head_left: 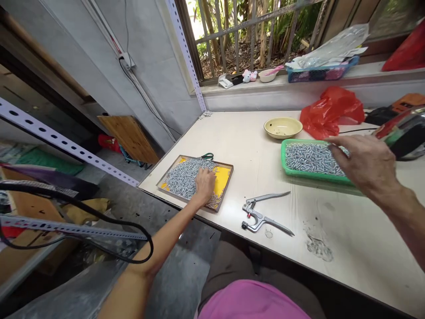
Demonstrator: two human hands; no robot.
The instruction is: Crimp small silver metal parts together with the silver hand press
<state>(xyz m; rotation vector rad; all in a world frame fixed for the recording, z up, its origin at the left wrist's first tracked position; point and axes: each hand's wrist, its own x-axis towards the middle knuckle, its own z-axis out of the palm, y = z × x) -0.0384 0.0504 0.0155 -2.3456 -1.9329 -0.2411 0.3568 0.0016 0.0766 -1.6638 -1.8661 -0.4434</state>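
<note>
My left hand (205,184) rests at the right part of a shallow tray (229,184) with a yellow bottom, against a heap of small silvery metal pieces (182,177). Its fingers are curled together, and what they hold, if anything, is hidden. Over the right end of a green basket (284,161) filled with similar metal pieces (308,157) is my right hand (365,161). Thumb and fingers are brought together there; anything between them is too small to make out. Metal hand pliers (260,217) with spread handles lie on the table between the hands.
Green-handled scissors (207,156) touch the tray's back edge. A cream bowl (283,127) and a red plastic bag (332,113) stand behind the basket. A dark machine (410,133) is at the right. A black cable loop (149,241) hangs near my left forearm.
</note>
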